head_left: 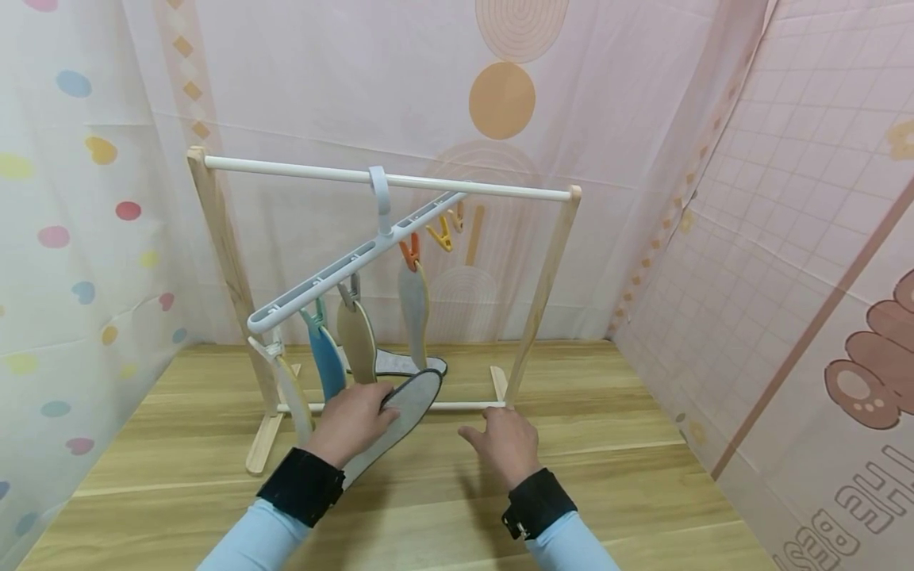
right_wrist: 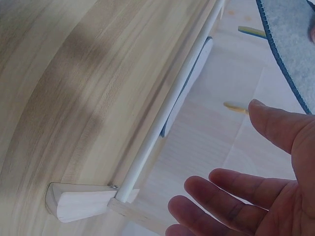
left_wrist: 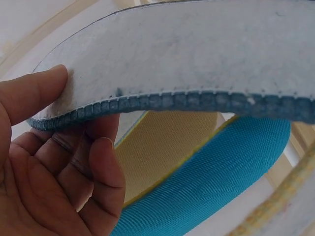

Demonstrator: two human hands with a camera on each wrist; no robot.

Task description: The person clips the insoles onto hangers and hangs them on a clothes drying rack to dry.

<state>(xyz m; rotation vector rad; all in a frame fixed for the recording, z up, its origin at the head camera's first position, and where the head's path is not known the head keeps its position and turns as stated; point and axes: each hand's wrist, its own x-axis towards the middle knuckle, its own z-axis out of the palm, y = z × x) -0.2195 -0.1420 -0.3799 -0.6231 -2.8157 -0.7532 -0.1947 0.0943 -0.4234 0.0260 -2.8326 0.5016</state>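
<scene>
My left hand [head_left: 355,424] pinches a grey shoe insole [head_left: 412,404] with a dark stitched edge, thumb on its pale face in the left wrist view. My right hand [head_left: 508,446] is apart from it, fingers spread and holding nothing. From a pale clip hanger [head_left: 364,255] above hang several insoles: a pale one [head_left: 294,400], a blue one [head_left: 327,361], a tan one [head_left: 357,341] and a grey one [head_left: 412,313] under an orange clip [head_left: 410,251]. A yellow clip [head_left: 441,234] farther along holds nothing. Behind, another grey insole [head_left: 400,363] lies on the table.
The hanger hooks over the white top bar [head_left: 471,187] of a wooden stand. Its right post [head_left: 544,297] rises beyond my right hand, and a lower white bar [head_left: 457,406] runs near the tabletop [head_left: 614,476]. Patterned curtains [head_left: 607,103] enclose the back and sides.
</scene>
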